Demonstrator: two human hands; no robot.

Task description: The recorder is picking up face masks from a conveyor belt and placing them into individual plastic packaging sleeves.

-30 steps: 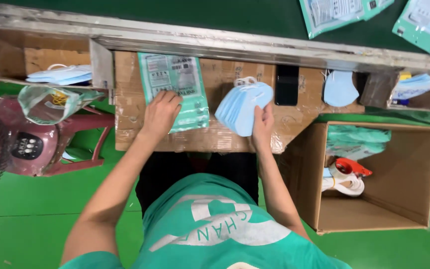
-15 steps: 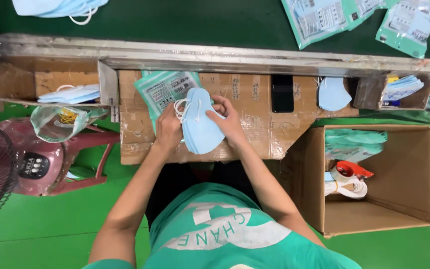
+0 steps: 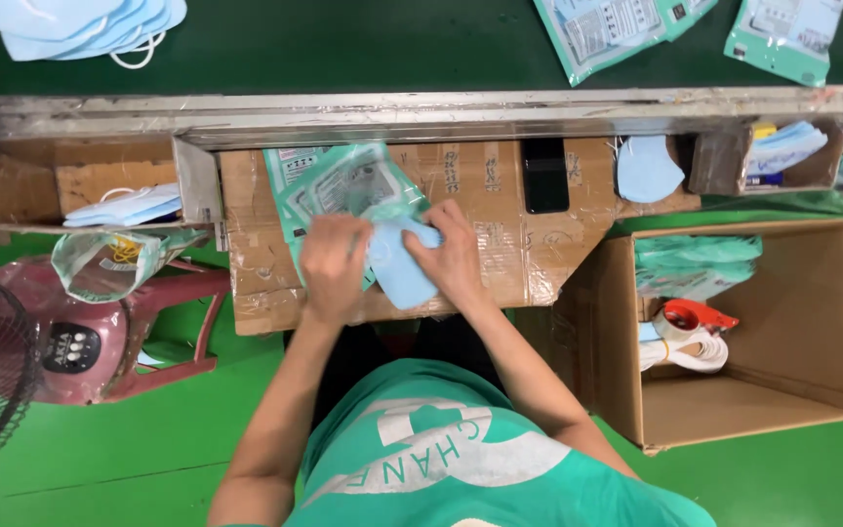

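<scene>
Right hand (image 3: 451, 256) pinches a blue mask stack (image 3: 404, 268); left hand (image 3: 336, 263) grips the green pouch (image 3: 343, 190).
Stack looks partly inside the pouch over the cardboard-covered surface (image 3: 500, 244); sealing appears undone. More masks (image 3: 648, 168) wait nearby.

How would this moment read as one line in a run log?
left hand: holds green pouch | right hand: pushes blue masks into pouch | surface: cardboard worktop | nearby: open box

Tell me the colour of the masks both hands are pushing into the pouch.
Light blue masks, going into a green-edged clear pouch; seen in the head view.
</scene>
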